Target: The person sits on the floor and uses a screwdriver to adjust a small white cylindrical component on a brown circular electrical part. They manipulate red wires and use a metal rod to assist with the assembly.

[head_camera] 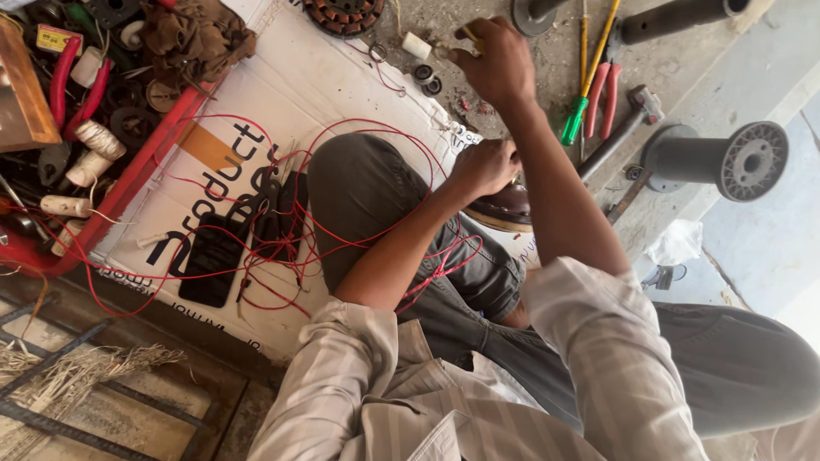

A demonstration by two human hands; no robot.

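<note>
My right hand (497, 67) is raised over the concrete floor, its fingers pinched on a small yellow piece (471, 36). My left hand (484, 165) is closed in a fist on top of a dark brown round part (506, 212) that rests against my knee. Thin red wires (282, 230) loop from under my left arm across my grey trouser leg and over a white cardboard sheet (282, 94). Two small black rings (427, 78) and a white cylinder (416, 45) lie just left of my right hand.
A red tray (128, 179) of thread spools and parts sits at the left. Red-handled pliers (603, 98), a green-handled screwdriver (576, 118), a hammer (628, 124) and a big black spool (713, 158) lie right. A copper-wound stator (343, 14) is at top.
</note>
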